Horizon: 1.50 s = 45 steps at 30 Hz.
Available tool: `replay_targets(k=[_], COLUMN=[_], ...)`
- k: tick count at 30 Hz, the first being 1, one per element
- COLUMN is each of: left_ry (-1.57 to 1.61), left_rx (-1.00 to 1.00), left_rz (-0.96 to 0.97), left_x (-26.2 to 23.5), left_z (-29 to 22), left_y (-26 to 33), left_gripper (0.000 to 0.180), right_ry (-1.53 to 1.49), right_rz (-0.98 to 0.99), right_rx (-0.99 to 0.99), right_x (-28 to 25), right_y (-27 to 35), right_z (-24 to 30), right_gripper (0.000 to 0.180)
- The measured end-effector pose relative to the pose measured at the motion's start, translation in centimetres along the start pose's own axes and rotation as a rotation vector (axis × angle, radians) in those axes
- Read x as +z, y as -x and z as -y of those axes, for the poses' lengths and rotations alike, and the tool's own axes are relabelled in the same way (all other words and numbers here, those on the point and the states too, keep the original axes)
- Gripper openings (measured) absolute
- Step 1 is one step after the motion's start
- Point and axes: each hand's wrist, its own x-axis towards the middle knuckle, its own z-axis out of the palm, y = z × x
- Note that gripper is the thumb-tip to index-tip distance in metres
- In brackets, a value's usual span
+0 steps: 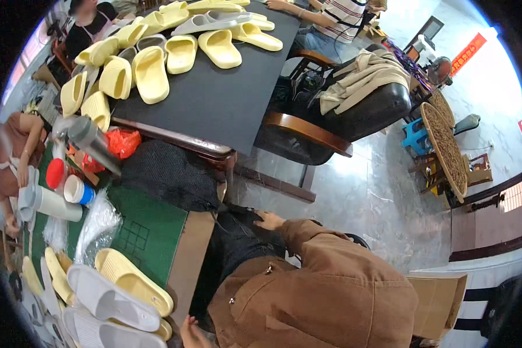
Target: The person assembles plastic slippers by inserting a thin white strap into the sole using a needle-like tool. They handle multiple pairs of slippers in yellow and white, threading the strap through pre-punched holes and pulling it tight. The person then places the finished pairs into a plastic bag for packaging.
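At the lower middle, against black cloth (238, 240): right hand (269, 220), out of a brown sleeve (330, 272), lies on the cloth with thumb showing and fingers (261, 217) pressed close into the fabric; cannot tell whether gripping or merely resting. At the bottom edge, left hand (190, 334), mostly cut off by the frame, fingers' state not to be told; sits just beside the toe of a yellow slipper (133, 281) and touches nothing visible. Next to that, a grey slipper (107, 301) overlapping the yellow one, more pairs stacked toward the left rim. Under them, a green bench (151, 232) edged with a cardboard strip (194, 249); on it clear plastic bags (98, 226), white cups (46, 203) lying on their sides, a dark knitted cloth (168, 174) and a red bag (122, 142). Farther up, a black bench (214, 98) spread with pale yellow slippers (151, 72). To the right, a black armchair (365, 110) draped with a beige garment (365, 75), standing on a glossy grey floor (359, 191).
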Motion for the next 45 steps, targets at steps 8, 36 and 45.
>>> replay_targets(k=[8, 36, 45], left_ry=[0.373, 0.317, 0.333], left_rx=[-0.429, -1.312, -1.389], left_rz=[0.182, 0.005, -0.048], left_x=[1.6, 7.5, 7.3], left_z=[3.9, 18.7, 21.5], left_y=[2.9, 5.2, 1.5], left_gripper=[0.029, 0.047, 0.053], right_ry=[0.207, 0.196, 0.26], right_rz=[-0.059, 0.196, 0.241], right_rx=[-0.202, 0.024, 0.102], right_x=[6.1, -0.6, -1.7], right_y=[-9.0, -8.1, -8.9], right_z=[-5.0, -4.3, -5.4], right_gripper=[0.052, 0.04, 0.047])
